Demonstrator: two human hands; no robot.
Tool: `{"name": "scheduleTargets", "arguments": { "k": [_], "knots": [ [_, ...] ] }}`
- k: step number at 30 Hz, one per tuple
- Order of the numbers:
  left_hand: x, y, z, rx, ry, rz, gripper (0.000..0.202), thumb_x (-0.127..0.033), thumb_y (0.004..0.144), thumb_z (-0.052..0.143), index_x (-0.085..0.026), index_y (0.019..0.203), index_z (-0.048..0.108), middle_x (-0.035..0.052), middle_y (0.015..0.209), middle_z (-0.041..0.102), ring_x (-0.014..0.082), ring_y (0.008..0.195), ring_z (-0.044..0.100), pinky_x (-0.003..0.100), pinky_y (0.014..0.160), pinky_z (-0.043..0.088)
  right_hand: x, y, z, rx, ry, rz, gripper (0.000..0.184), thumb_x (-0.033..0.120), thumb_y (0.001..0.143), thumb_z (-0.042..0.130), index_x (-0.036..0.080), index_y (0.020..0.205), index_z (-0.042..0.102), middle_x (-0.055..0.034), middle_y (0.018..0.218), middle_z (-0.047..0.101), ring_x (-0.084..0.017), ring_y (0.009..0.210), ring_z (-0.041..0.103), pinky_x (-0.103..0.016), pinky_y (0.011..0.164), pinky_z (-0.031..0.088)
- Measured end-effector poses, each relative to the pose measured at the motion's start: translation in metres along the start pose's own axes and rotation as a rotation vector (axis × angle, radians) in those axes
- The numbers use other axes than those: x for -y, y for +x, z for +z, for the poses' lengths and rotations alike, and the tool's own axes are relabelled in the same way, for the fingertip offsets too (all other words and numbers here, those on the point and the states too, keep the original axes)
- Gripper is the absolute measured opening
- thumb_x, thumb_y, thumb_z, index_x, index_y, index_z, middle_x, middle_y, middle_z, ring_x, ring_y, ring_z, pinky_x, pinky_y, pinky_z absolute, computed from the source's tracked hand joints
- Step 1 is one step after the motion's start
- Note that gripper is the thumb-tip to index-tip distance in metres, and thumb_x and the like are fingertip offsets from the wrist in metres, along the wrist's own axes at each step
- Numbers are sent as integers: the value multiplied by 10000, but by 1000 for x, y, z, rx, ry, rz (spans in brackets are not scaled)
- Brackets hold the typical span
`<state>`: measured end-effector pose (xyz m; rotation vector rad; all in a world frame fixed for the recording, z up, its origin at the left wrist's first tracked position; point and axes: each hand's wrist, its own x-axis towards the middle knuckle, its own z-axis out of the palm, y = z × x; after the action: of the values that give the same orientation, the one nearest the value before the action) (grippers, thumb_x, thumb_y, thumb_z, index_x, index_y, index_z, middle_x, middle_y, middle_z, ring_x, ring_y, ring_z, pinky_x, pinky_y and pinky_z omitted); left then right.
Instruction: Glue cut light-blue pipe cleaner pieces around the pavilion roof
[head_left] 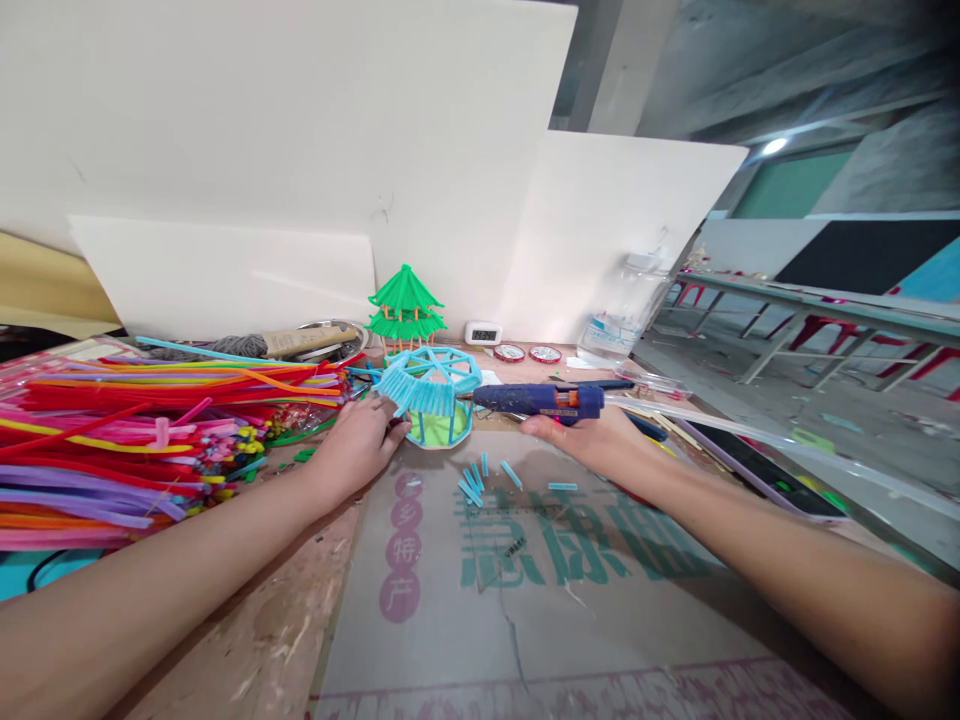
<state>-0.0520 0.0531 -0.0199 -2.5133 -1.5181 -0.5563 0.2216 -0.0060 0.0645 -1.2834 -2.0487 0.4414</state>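
Observation:
My left hand (360,440) rests on the table with its fingers closed on the left side of a light blue pipe-cleaner pavilion roof (427,392) that stands over a green base. My right hand (592,440) grips a blue hot glue gun (540,400), whose nozzle points left at the roof. Several short blue pipe-cleaner pieces (487,478) lie on the cardboard sheet (525,600) just in front of the model. A finished green pavilion model (406,305) stands upright behind it.
A big heap of coloured pipe cleaners (150,430) fills the left side. White boards (300,150) lean at the back, with a small digital clock (482,333), two red-rimmed lids (527,353) and a plastic bottle (622,320). A phone (757,470) lies at the right.

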Motion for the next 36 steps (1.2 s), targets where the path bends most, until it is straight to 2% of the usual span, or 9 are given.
{"name": "scheduleTargets", "arguments": {
  "k": [12,22,27,32,36],
  "knots": [
    [-1,0,-2,-2,-23,-4,284,-347,950,414,-165,891,625,121,950,653,286,941,599,391,796,443,-7,-1,1,-41,47,-12,320,374,794,669,235,1078,713,-42,1028,755,-284,1007,685,-450,920,546],
    [-3,0,-4,14,-6,-5,277,-334,955,409,-160,901,617,123,974,651,286,958,597,396,805,440,-8,0,2,-75,-44,39,282,424,813,655,225,1001,721,-47,967,756,-285,975,682,-444,882,545],
    [-3,0,-4,16,-15,0,278,-343,957,406,-162,900,609,122,966,653,284,957,601,398,812,444,-8,0,3,-59,-23,56,275,464,826,617,242,952,717,-25,882,752,-265,875,692,-389,767,568],
    [-2,0,-3,1,-21,6,279,-346,957,401,-161,902,603,121,956,660,282,943,607,396,798,448,-2,1,1,-34,-44,58,212,426,830,605,251,883,712,-1,744,723,-237,756,683,-339,673,556],
    [-2,0,-3,0,-12,11,268,-341,955,404,-168,895,599,115,965,663,275,947,610,384,801,445,-2,0,1,-53,-26,35,230,415,833,609,256,958,718,-4,802,741,-245,789,689,-364,710,568]
  ]
}}
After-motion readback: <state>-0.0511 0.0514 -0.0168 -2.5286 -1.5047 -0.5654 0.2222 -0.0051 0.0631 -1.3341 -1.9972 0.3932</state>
